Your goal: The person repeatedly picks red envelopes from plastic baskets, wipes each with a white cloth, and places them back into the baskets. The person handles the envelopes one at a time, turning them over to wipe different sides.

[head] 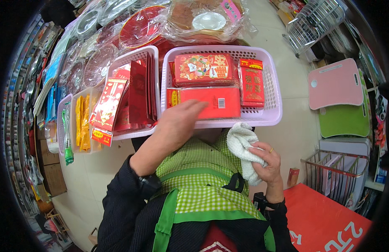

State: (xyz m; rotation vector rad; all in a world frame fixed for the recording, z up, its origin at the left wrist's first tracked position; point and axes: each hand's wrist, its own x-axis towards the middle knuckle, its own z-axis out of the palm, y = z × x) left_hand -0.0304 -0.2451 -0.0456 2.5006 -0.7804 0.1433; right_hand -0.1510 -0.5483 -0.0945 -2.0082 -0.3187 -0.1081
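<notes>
My left hand [181, 122] reaches over the front rim of a lilac plastic basket [273, 94]. Its blurred, outstretched fingers are over a wrapped pack of plain red envelopes [210, 102]; whether they touch it cannot be told. Behind that pack lies a stack of printed red envelopes [203, 67], and at its right a smaller pack with gold characters [251, 83]. My right hand [267, 160] grips a crumpled white towel [243, 145] in front of the basket. A second lilac basket [131, 135] on the left holds dark red folders [142, 91] and red envelope packs [108, 105].
Plastic-wrapped trays and bowls [144, 26] cover the area behind the baskets. Further left, a clear bin [87, 119] holds yellow packets. At right are pink [336, 83] and green boards [345, 121], a metal rack [334, 173], a wire basket [315, 25] and a red board [326, 217].
</notes>
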